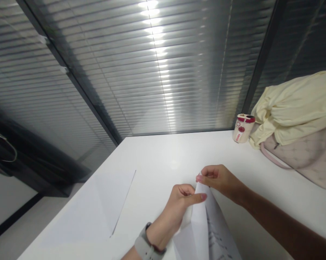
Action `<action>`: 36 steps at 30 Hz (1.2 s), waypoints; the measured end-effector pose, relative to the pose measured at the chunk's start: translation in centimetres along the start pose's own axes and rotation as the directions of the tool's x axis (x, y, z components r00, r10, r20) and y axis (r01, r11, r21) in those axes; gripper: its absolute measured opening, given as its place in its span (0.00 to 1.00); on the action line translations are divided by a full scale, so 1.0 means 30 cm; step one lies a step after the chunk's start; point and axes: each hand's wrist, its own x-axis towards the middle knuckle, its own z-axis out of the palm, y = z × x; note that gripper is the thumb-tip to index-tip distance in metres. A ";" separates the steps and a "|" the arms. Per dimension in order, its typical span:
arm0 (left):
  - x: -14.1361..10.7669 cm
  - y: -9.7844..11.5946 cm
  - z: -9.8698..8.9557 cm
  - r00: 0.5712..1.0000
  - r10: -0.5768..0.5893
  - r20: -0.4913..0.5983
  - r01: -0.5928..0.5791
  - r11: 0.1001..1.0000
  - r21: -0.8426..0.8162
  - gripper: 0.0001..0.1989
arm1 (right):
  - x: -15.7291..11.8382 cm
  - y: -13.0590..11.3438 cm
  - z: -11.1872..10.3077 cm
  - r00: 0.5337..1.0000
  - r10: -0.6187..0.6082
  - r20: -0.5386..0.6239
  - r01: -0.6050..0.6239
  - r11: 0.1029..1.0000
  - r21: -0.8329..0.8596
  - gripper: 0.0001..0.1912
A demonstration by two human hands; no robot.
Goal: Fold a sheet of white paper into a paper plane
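Observation:
A folded white paper sheet [203,224] with grey print on one side stands up from the white table, its lower end cut off by the bottom of the view. My left hand [176,209], with a grey smartwatch [146,242] on its wrist, pinches the near part of the fold between thumb and fingers. My right hand [215,178] comes in from the right and pinches the top corner of the same sheet. A second white sheet [95,206] lies flat on the table to the left of both hands, apart from them.
The white table [174,155] ends at a glass wall with blinds [152,72]. At its far right stand a white and red cup [243,128], a pale yellow cloth [293,104] and a pink quilted bag [306,159]. The table's left edge drops to the floor.

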 end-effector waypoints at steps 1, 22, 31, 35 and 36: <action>0.000 -0.002 -0.001 1.000 -0.001 0.003 0.001 1.000 -0.002 0.16 | -0.001 -0.001 0.000 0.999 0.007 0.049 -0.007 1.000 0.012 0.13; 0.003 -0.006 0.008 0.998 0.060 -0.010 -0.060 0.998 0.020 0.17 | -0.006 -0.005 0.005 0.996 -0.089 0.024 0.091 0.990 -0.103 0.15; 0.016 -0.013 -0.008 0.997 0.061 -0.056 -0.046 0.969 0.242 0.22 | 0.000 0.024 0.006 0.987 -0.100 -0.125 0.066 0.966 -0.248 0.15; 0.014 -0.005 -0.020 0.998 0.027 0.052 -0.043 0.948 0.316 0.28 | 0.010 0.032 -0.003 0.980 -0.130 -0.149 0.084 0.956 -0.282 0.15; 0.013 -0.004 -0.019 0.998 0.046 0.041 -0.057 0.938 0.342 0.29 | 0.012 0.032 -0.003 0.979 -0.134 -0.154 0.086 0.955 -0.285 0.15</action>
